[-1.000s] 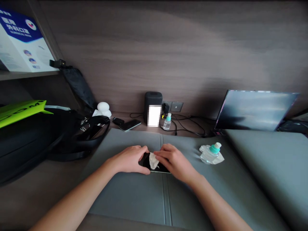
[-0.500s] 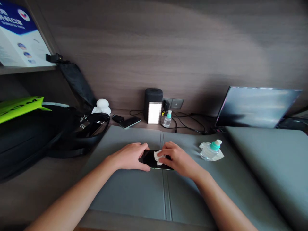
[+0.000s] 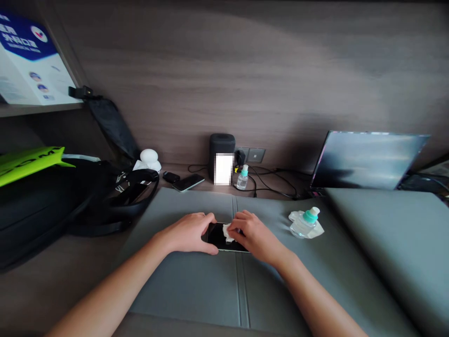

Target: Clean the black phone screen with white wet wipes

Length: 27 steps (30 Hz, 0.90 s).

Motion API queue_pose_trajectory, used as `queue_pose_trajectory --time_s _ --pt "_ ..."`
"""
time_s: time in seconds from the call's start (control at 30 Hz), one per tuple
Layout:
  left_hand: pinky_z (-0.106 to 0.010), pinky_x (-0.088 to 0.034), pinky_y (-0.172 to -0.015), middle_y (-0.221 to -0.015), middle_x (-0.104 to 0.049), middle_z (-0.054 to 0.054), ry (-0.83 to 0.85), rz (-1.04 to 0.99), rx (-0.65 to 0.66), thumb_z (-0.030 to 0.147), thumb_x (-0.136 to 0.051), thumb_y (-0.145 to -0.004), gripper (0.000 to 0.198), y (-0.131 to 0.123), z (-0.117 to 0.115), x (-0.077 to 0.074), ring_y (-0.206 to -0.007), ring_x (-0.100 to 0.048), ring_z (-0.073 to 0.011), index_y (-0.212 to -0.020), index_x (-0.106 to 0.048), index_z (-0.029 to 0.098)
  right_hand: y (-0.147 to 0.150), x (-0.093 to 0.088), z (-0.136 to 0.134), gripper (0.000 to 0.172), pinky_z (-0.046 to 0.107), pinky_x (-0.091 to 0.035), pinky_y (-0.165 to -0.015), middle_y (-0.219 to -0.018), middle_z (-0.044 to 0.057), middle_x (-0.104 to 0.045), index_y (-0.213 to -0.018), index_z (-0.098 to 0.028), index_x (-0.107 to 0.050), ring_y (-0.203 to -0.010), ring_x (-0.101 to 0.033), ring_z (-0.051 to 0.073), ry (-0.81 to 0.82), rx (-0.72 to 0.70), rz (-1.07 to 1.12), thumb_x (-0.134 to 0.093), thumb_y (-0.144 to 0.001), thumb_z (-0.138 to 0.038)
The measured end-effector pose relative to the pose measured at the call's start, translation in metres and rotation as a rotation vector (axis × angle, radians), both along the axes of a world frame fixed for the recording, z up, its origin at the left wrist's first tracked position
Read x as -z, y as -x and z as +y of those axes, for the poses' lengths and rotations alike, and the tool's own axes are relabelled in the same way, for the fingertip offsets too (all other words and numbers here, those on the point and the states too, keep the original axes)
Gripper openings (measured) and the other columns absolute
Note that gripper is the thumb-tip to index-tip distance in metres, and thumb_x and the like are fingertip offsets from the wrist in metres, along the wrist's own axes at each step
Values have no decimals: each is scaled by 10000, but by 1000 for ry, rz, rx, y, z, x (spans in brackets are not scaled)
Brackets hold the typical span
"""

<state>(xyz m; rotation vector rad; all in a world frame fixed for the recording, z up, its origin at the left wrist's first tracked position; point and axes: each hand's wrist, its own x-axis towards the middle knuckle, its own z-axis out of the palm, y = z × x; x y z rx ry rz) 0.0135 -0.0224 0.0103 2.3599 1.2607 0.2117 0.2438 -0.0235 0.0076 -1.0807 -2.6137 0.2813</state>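
A smartphone [image 3: 215, 237] lies flat, its dark screen up, on a grey desk mat [image 3: 189, 285]. My left hand [image 3: 191, 233] grips its left end, with the thumb on the near edge and the fingers on the far edge. In my right hand [image 3: 250, 236] a crumpled white tissue [image 3: 227, 232] is pinched against the screen; that hand hides the phone's right end. To the right, a clear bottle with a teal collar and white cap [image 3: 304, 224] lies tilted on another piece of tissue [image 3: 317, 230].
Behind the mat stand a black speaker [image 3: 222, 138] and a small spray bottle [image 3: 242, 179] among cables [image 3: 273, 182]. A second phone [image 3: 189, 182] lies left of them. A backpack [image 3: 42, 206] fills the left; a laptop or monitor screen [image 3: 368, 159] stands at right.
My right hand and the tissue have shifted slightly left across the phone screen. The left hand keeps its grip. The whole view has tipped a little.
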Motion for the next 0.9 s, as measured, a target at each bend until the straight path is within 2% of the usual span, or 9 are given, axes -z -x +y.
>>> queue_pose_trajectory --time_s 0.1,0.33,0.43,0.57,0.73,0.9 --pt "-278 -368 -625 -880 -604 -5 -10 2 10 582 -738 -651 578 0 1 0 -794 -590 -217 -1074 -542 241 5 0 0 245 292 -380 -751 -798 25 -577 -774 -178 -618 -778 -513 161 -24 -10 -12 -507 -989 -211" --pt "-280 -333 -588 -818 -579 2 -42 21 -12 551 -733 -660 452 -2 1 3 -741 -570 -210 -833 -466 230 37 1 0 257 292 -363 -760 -828 32 -594 -751 -176 -606 -808 -510 161 -94 -86 -64 -507 -986 -212" --pt "-282 -333 -588 -819 -578 3 -28 17 -7 563 -734 -654 462 -1 1 2 -743 -566 -211 -877 -503 231 29 -3 1 242 288 -351 -726 -823 26 -594 -751 -183 -611 -795 -521 159 -44 -19 -67 -525 -973 -219" --pt "-281 -358 -617 -842 -585 3 3 -6 4 575 -727 -655 570 0 1 0 -763 -568 -206 -1078 -541 242 1 -8 4 197 285 -355 -738 -803 14 -608 -773 -190 -629 -799 -548 158 53 33 -42 -545 -951 -191" --pt "-280 -373 -630 -858 -586 3 25 -19 2 582 -723 -659 589 0 1 0 -771 -566 -199 -1107 -536 248 -31 -10 6 166 289 -383 -768 -799 13 -632 -813 -195 -652 -805 -573 166 165 51 -9 -555 -947 -202" --pt "-284 -377 -624 -862 -595 -1 12 -13 8 583 -732 -650 581 -1 2 0 -772 -574 -205 -1081 -542 245 -19 -7 3 239 295 -388 -744 -790 27 -608 -787 -188 -632 -777 -558 170 92 54 -24 -499 -982 -222"
